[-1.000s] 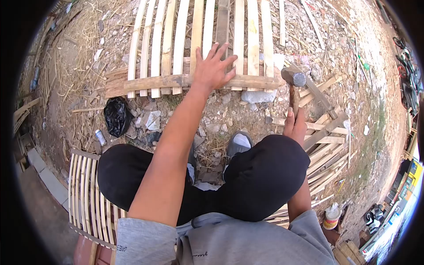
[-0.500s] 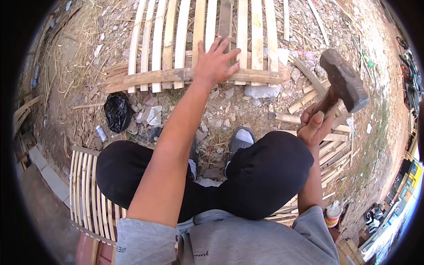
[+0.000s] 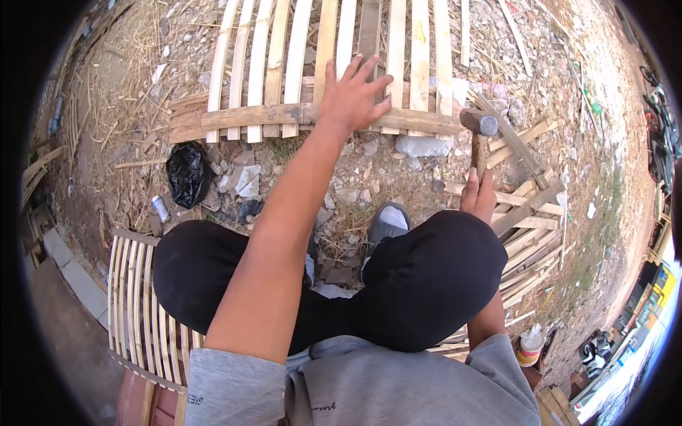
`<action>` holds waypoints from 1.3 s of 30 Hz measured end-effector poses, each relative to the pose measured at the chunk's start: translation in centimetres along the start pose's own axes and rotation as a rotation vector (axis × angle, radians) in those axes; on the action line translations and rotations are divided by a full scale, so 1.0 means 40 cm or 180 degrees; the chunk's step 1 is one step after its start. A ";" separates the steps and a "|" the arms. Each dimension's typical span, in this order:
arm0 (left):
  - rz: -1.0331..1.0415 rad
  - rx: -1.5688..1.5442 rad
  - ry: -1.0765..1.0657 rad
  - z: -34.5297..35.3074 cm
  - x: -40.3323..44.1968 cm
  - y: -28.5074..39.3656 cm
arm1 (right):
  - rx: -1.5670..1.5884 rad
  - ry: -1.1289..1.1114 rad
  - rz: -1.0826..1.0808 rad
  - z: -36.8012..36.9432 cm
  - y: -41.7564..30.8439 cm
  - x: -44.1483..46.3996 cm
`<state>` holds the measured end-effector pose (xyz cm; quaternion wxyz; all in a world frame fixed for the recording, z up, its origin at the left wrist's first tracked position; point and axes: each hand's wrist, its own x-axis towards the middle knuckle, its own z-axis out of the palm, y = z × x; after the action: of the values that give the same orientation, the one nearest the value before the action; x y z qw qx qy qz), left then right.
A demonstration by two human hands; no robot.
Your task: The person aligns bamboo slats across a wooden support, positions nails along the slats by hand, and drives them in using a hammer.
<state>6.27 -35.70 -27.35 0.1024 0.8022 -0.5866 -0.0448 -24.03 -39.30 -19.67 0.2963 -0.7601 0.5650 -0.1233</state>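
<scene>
My left hand [image 3: 349, 99] lies with fingers spread on the slatted wooden panel [image 3: 295, 60], over its near crossbar [image 3: 245, 116] and the slats just beyond. A darker slat [image 3: 369, 35] runs away from my fingertips. My right hand [image 3: 479, 195] is closed around the wooden handle of a hammer [image 3: 479, 125]. The hammer's head is up at the right end of the crossbar; whether it touches the wood I cannot tell. Beneath the crossbar's left end is a rough wooden block [image 3: 187, 119].
A black plastic bag [image 3: 188, 174] and a can [image 3: 160, 209] lie on the stony ground at the left. Another slatted panel [image 3: 135, 305] is at the lower left. Loose wood strips [image 3: 529, 248] are piled at the right, near a white bucket [image 3: 531, 346].
The hammer rose toward the camera at the right, then came back down beside the crossbar's right end. My left hand stays on the panel, which appears slightly shifted in view.
</scene>
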 end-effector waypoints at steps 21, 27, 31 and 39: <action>0.0077 -0.0041 0.0071 0.013 0.007 -0.024 | -0.0151 -0.0094 0.0289 0.014 0.044 0.009; 0.0056 0.0031 0.0171 0.006 0.010 -0.006 | 0.0560 0.0253 0.0183 -0.050 -0.009 0.023; 0.0041 0.0007 0.0249 0.019 0.003 -0.006 | 0.1728 0.0793 -0.0328 -0.151 -0.180 0.021; -0.0004 -0.0074 -0.0033 0.018 0.002 0.025 | -0.0602 0.0406 -0.0084 0.060 0.094 0.012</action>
<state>5.21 -36.16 -27.83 0.1086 0.8011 -0.5860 -0.0557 -25.57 -39.71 -23.86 0.1850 -0.7827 0.5817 -0.1214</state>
